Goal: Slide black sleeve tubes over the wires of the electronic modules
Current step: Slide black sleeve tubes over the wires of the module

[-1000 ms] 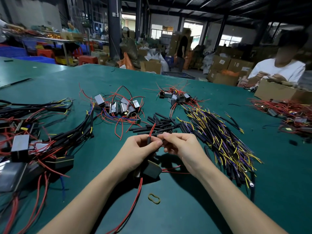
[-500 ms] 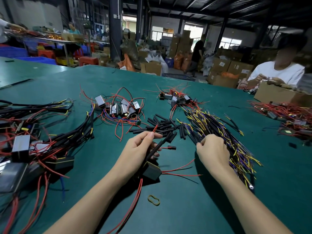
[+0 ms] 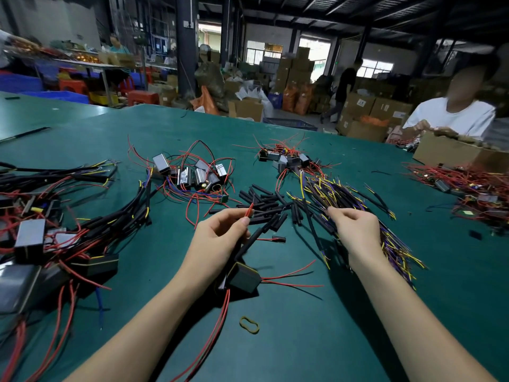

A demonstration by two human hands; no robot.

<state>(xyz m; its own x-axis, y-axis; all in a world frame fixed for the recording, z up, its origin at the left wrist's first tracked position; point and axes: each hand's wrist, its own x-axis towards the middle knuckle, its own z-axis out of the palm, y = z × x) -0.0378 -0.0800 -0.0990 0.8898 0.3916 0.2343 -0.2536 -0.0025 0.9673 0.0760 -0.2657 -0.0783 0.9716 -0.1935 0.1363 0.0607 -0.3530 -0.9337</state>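
No text, brand or number is showing clearly enough to read anywhere in the view. White labels are sitting on the cardboard boxes [image 3: 359, 102] stacked at the back right, but their print is blurring into dark smudges too small to make out. The modules [image 3: 190, 175] lying on the desk [image 3: 303, 340] are showing only bare, shiny or black faces with no legible marking.
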